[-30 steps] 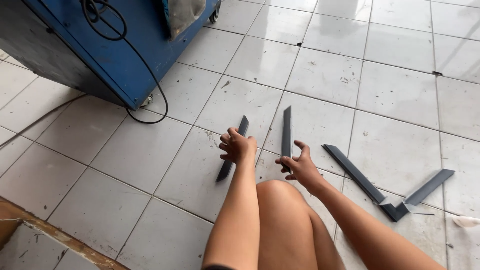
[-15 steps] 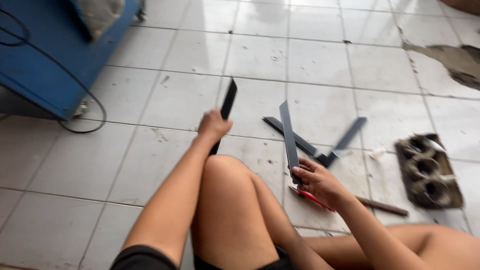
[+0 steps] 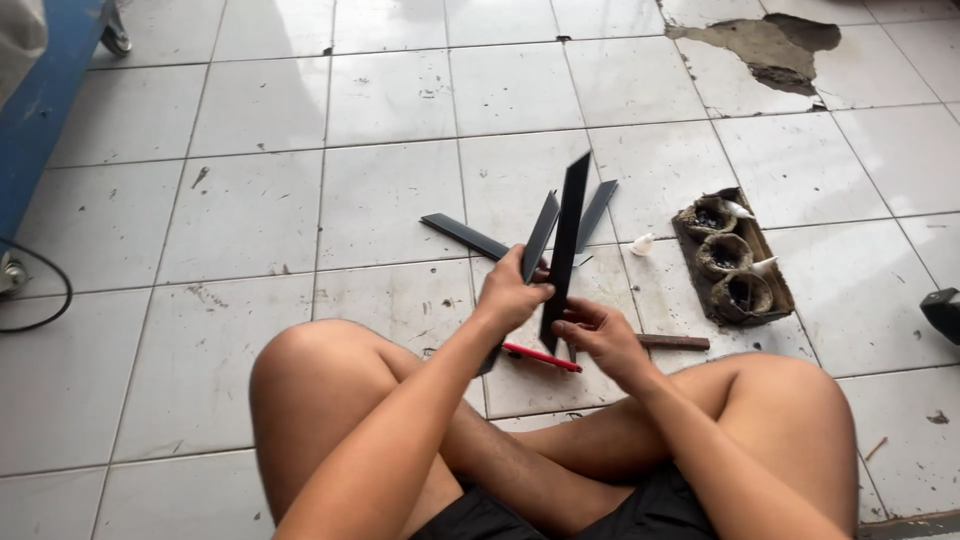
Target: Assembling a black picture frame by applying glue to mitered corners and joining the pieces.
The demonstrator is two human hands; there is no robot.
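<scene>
- Person sits cross-legged on a white tiled floor [image 3: 250, 210]; both hands meet in front of the knees.
- Left hand [image 3: 512, 295]: fingers closed around a dark flat strip [image 3: 537, 240], which slants up and away from the hand.
- Right hand [image 3: 598, 335]: fingers wrapped round the lower end of a second, longer dark strip [image 3: 567, 245], held nearly upright just right of the first.
- The two held strips lie side by side, close; contact between them cannot be told.
- A red tool [image 3: 540, 356] lies on the floor under the hands.
- Two more dark strips [image 3: 465, 236] lie flat beyond the hands, forming a V.
- Right, well apart: a brown tray [image 3: 775, 280] holding three round grimy parts.
- Far left: blue cabinet [image 3: 40, 110] with a black cable [image 3: 45, 310].
- Far right: broken tile patch [image 3: 765, 45].
</scene>
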